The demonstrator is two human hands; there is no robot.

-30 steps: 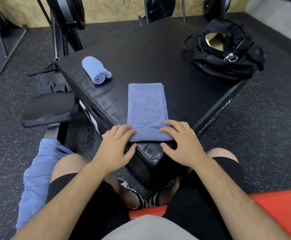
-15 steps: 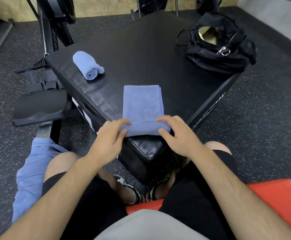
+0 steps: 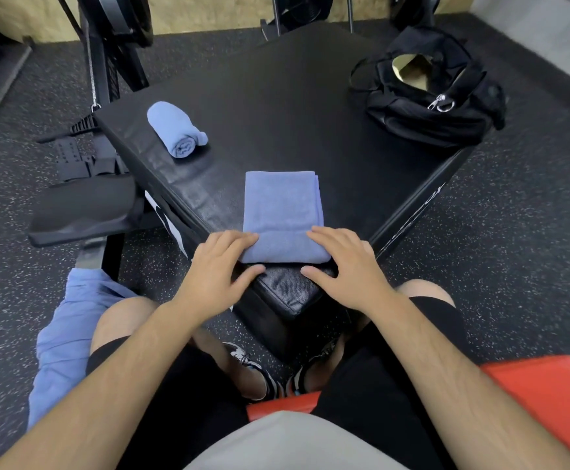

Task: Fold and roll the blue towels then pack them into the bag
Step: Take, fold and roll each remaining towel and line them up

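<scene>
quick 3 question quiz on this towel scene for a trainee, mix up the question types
1. True or false: the small rolled blue towel already lies inside the open black fabric bag.
2. What do the left hand and right hand grip? A) the near, rolled-up end of the flat folded blue towel; B) the bag; C) the rolled towel.
3. Fill in: ___ blue towels lie on top of the black padded box.

Key: 1 false, it lies on the box, apart from the bag; 2 A; 3 two.
</scene>
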